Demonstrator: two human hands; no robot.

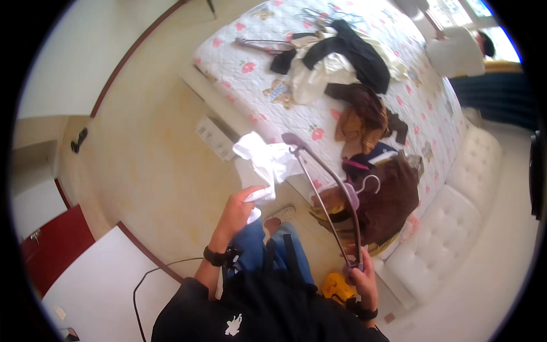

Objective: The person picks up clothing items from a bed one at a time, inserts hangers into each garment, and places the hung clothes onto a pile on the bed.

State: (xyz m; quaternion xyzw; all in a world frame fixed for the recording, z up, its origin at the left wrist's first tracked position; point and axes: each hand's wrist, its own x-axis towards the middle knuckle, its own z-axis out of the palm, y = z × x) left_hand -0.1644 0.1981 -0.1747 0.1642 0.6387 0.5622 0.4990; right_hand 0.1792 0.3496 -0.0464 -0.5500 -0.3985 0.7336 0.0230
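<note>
My left hand grips a white garment, bunched at its lower part, with folds rising toward the bed's edge. At one end of a purple-brown clothes hanger, my right hand is closed around the corner where the bar meets the shoulder. The hanger stands tilted, its pale hook pointing right. Its far end overlaps the white garment in view; whether the two touch I cannot tell. Behind the hanger lies a heap with a dark brown garment on top, at the near corner of the bed.
A floral quilt covers the bed. On it lie a black garment, cream clothing, a brown patterned garment and further hangers. A tufted headboard borders the right. A yellow object is by my right wrist; a cable hangs left.
</note>
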